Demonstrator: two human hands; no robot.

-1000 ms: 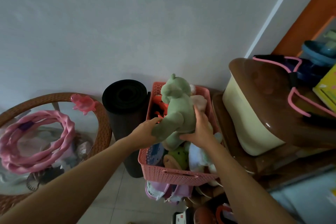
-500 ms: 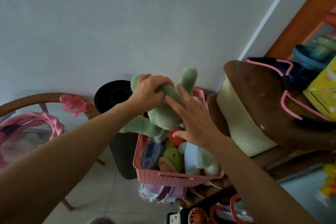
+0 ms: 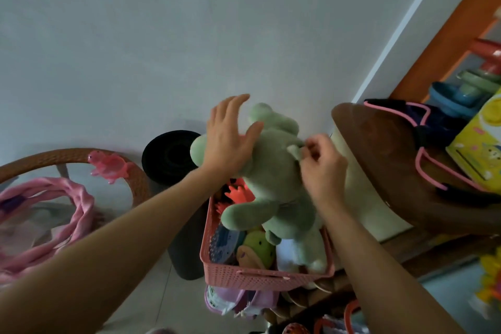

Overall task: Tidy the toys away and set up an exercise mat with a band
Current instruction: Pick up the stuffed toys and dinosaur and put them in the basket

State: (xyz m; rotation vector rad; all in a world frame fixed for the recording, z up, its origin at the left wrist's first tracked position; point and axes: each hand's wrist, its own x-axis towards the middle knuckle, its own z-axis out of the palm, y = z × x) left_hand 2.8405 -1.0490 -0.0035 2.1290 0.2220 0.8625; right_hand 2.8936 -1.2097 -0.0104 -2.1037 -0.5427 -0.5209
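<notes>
A pink band (image 3: 46,214) lay coiled on the wicker table (image 3: 81,154) at the left. A rolled black mat (image 3: 168,154) stood against the wall beside a pink basket (image 3: 260,276). The left hand (image 3: 227,138), fingers spread, pressed on a green plush (image 3: 273,179) that stood atop the toys in the basket. The right hand (image 3: 322,168) pinched the plush's small flap.

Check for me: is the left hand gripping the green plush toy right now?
No, the left hand lies with straight, spread fingers against the green plush toy, while the right hand pinches a small part of it.
</notes>
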